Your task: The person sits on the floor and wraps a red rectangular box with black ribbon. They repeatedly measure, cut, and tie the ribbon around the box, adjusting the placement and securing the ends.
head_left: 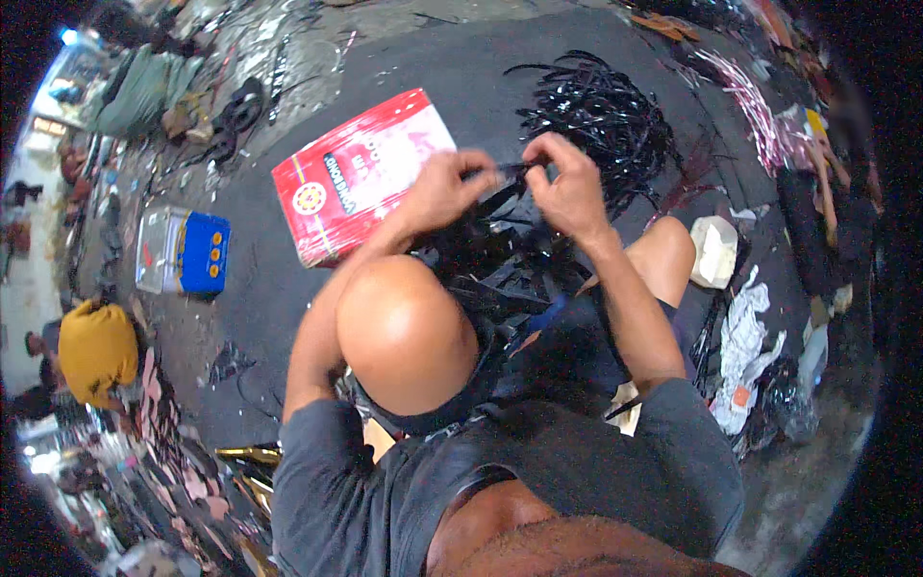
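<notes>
My left hand (450, 190) and my right hand (569, 192) are raised close together above my lap, both with bent, pinching fingers. A thin black strip (511, 170) stretches between their fingertips. More black strips (510, 279) lie loosely between my knees, partly shaded. Just beyond my right hand sits a tangled heap of shiny black strips (601, 120). A red and white box (332, 192), which looks wrapped in clear film, rests beside my left hand, and my left forearm passes along its near edge.
A blue and clear plastic box (204, 253) stands at the left on the dark mat (260, 337). Right of my knee are a whitish block (713, 252) and crumpled white wrapping (742, 351). A person in mustard (96, 351) is at far left; another person's hand (822, 154) shows near pink strips (755, 111).
</notes>
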A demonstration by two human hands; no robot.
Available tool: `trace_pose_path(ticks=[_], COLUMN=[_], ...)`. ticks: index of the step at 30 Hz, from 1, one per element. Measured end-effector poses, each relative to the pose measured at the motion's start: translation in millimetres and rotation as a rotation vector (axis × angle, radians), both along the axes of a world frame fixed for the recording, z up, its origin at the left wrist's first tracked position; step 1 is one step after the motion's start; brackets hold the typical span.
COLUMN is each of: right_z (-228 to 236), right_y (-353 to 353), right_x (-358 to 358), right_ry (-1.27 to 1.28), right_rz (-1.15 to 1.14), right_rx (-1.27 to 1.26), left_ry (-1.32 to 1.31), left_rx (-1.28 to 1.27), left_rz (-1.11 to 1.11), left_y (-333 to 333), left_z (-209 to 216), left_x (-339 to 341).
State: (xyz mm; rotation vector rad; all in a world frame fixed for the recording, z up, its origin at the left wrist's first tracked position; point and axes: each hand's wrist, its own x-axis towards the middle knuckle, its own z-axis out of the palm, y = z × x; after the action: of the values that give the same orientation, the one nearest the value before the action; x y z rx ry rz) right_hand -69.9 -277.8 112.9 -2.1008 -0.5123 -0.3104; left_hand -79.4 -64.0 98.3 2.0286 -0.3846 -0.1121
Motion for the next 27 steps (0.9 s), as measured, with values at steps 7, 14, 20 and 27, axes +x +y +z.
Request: trace_pose_path(ticks=[7, 14, 20, 27], right_z=[19.6, -15.7, -7.6, 27.5], right_y=[28.4, 17.9, 20.1, 48.4], right_x=[11.8, 32.3, 17.5, -9.7], right_ry=[0.062, 0.376, 0.166, 0.351], right_rz=[0.052, 0.311, 0.393, 0.771], right_rx=[0.0, -0.146, -0.423, 0.501], left_ry=[-0.405, -0.116, -0.187, -0.249], left_rx=[0.533, 0.559, 0.738, 0.909], left_rz=[-0.073, 0.242, 0.109, -0.09], left_y=[53.2, 91.3, 101.4, 14.6], left_z=[150.3, 202.2, 181.3, 181.8], left_x=[18.0, -26.2, -37.9, -35.5])
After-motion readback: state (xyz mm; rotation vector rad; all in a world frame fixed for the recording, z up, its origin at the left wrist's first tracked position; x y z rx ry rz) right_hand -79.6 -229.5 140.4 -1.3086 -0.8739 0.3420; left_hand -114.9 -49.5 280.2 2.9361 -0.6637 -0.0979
